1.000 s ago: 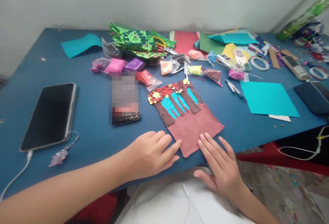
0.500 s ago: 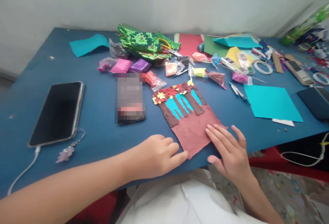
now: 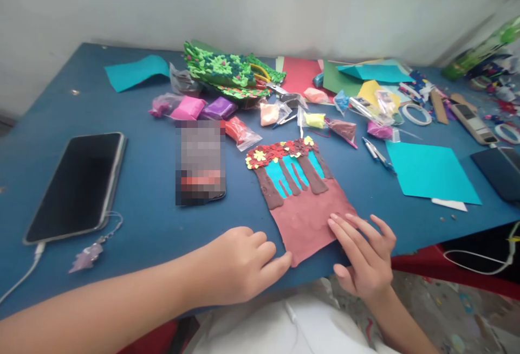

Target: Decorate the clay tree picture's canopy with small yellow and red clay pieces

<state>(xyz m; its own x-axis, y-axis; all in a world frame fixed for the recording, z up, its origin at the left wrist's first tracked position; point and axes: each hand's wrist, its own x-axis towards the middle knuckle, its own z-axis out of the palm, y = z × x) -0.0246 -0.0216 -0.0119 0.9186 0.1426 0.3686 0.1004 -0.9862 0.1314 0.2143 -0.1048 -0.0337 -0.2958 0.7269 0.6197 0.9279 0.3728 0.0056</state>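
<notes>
A clay picture (image 3: 309, 216) lies on the blue table near its front edge. Its lower part is smooth reddish-brown clay; above are dark brown tree trunks over turquoise and a top strip of red and yellow flowers. At its lower left corner is my left hand (image 3: 247, 267), fingers curled, with the index fingertip at the edge and the thumb hidden. My right hand (image 3: 363, 251) is open, its spread fingers resting on the lower right part of the brown clay.
Small bags of coloured clay, such as a yellow one (image 3: 314, 120), lie behind the picture. A phone (image 3: 77, 186) and a blurred device (image 3: 202, 161) sit to the left. On the right are turquoise paper (image 3: 433, 172) and a pen-like tool (image 3: 377, 154). Scissors (image 3: 270, 84) lie farther back.
The view has shifted slightly, so the picture and both hands appear lower. Both hands keep nearly the same places on the clay picture.
</notes>
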